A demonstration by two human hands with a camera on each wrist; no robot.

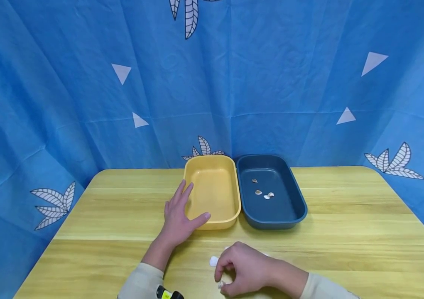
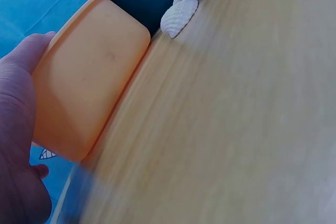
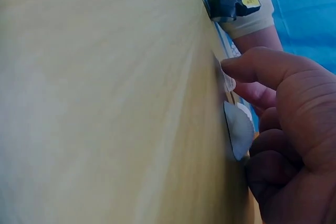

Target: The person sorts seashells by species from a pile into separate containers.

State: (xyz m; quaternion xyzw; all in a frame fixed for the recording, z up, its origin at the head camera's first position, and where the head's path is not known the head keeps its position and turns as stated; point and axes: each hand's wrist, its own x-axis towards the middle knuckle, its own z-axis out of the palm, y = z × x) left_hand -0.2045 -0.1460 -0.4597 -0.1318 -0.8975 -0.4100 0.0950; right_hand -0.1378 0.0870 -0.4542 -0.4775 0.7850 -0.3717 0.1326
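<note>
My left hand (image 1: 178,220) rests spread over the near left corner of a yellow tray (image 1: 212,224), thumb at the front rim and fingers along the left side. Low in the head view, my right hand (image 1: 249,270) pinches a small pale seashell (image 1: 221,284) between thumb and fingertip, at the tabletop. The right wrist view shows this ribbed shell (image 3: 229,82) by the fingertips, with a larger white shell (image 3: 240,129) beside the curled fingers. A white shell (image 1: 213,261) lies left of my right hand, which partly hides others. Ribbed white shells (image 2: 179,18) also appear in the left wrist view.
A dark blue tray (image 1: 274,225) stands against the yellow tray's right side, holding several small brownish and white shells (image 1: 258,192). Both trays are near the back edge of the wooden table (image 1: 346,232). A blue patterned curtain (image 1: 283,83) hangs behind.
</note>
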